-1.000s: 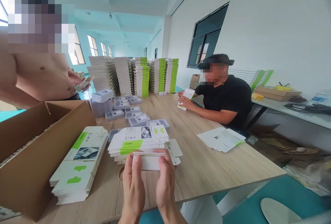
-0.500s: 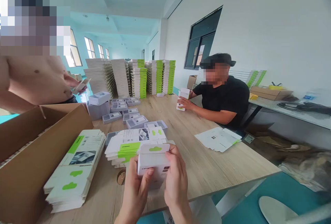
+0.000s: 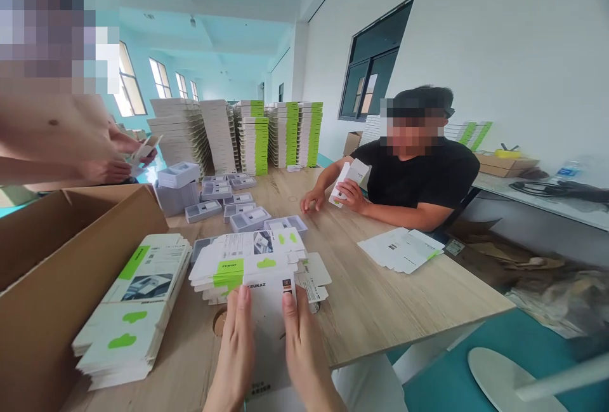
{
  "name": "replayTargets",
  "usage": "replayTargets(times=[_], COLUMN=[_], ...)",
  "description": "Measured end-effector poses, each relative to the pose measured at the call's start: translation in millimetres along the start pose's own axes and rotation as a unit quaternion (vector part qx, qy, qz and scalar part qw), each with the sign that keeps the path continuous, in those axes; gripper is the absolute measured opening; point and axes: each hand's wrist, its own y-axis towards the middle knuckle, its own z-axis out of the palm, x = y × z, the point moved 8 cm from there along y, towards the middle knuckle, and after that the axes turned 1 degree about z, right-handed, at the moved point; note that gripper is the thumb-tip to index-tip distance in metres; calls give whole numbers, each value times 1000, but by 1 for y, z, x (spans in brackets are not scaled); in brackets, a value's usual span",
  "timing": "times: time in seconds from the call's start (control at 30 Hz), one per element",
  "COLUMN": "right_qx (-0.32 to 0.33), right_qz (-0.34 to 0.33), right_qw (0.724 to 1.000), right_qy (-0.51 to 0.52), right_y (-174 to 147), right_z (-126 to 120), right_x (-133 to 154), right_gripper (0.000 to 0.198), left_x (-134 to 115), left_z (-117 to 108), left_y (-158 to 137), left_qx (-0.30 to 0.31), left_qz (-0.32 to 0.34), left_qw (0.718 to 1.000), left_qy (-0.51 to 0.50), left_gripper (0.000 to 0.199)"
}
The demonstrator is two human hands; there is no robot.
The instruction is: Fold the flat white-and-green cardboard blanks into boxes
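A white printed carton (image 3: 267, 323) is held upright between my two hands at the near table edge, its broad face toward me. My left hand (image 3: 236, 342) presses the carton's left side, thumb along its face. On the opposite side my right hand (image 3: 304, 342) grips it the same way. Just beyond lies a pile of flat white-and-green cartons (image 3: 247, 250), partly behind the held one. Another stack of flat cartons (image 3: 137, 298) sits to the left. Grey-white plastic trays (image 3: 250, 218), several with small items in them, are spread behind the pile.
An open cardboard box (image 3: 80, 272) stands at the left edge. Tall carton stacks (image 3: 285, 136) rise at the back. A person in black (image 3: 419, 171) holds a carton across the table, near flat cartons (image 3: 399, 250). Another person (image 3: 61, 139) stands at left holding something pale.
My hands have turned the carton so its long printed face shows, gripping both sides. The person across has lowered one hand to the table, keeping the carton in the other.
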Motion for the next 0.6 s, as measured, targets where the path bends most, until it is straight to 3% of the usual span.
replayTargets(times=[0.1, 0.2, 0.33, 0.4, 0.47, 0.53, 0.6], right_qx=[-28, -35, -41, -68, -103, -125, -134], right_qz=[-21, -46, 27, 91, 166, 203, 202], right_qw=[999, 998, 999, 994, 979, 965, 959], right_qy=[-21, -19, 10, -4, -49, -111, -144], right_y=[-4, -10, -15, -10, 4, 29, 62], right_z=[1, 6, -6, -35, -77, -122, -157], right_x=[-9, 0, 2, -5, -18, -29, -38], right_gripper=[44, 42, 49, 59, 73, 81, 70], left_x=[2, 4, 9, 10, 0, -14, -19], left_z=[-5, -8, -7, -8, -11, -10, -6], left_y=[-4, -4, -4, -4, 0, 7, 20], left_qx=[-32, -61, -24, 3, 7, 1, 12], left_qz=[9, 9, -9, 2, 81, 194, 267], left_qw=[999, 996, 998, 998, 988, 952, 917], left_qy=[35, 58, 49, 58, 134, 237, 296], left_gripper=[62, 69, 70, 62, 47, 33, 32])
